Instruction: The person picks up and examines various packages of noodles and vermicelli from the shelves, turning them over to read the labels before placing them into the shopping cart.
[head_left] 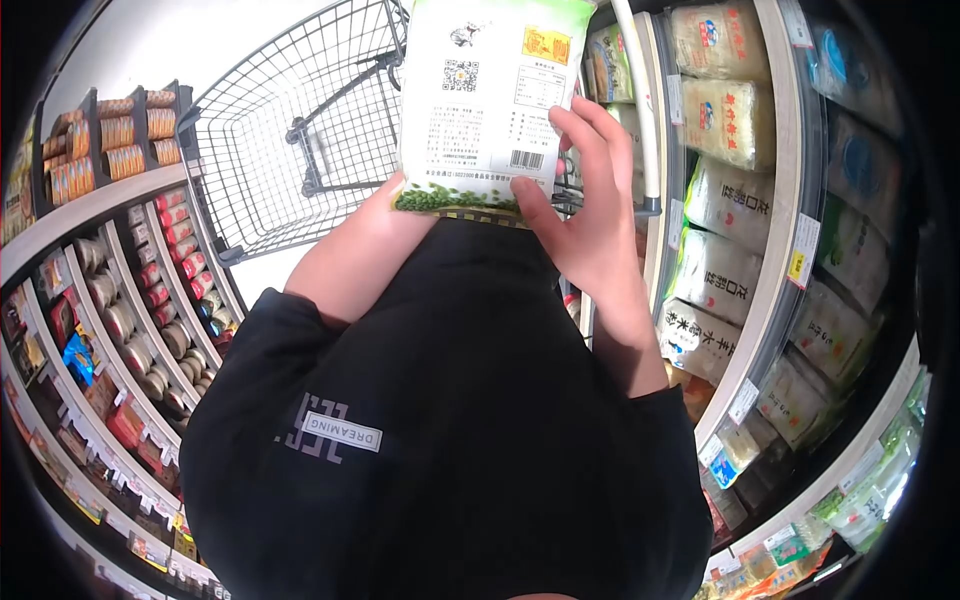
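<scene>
A white and green plastic package [480, 110] is held up at the top centre, its printed back with a QR code, barcode and green beans facing me. My left hand is behind it; only the wrist [396, 196] shows at its lower left corner, with bits of skin at the package's right edge. My right hand [590, 190] is at the lower right of the package, fingers apart and slightly bent, the thumb and index fingertips over or against its front and edge.
A wire shopping cart [290, 130] stands beyond the package to the left. Shelves of bagged noodles [715, 200] line the right side. Shelves of cans [120, 320] and packets curve along the left. A white upright bar [640, 100] rises beside my right hand.
</scene>
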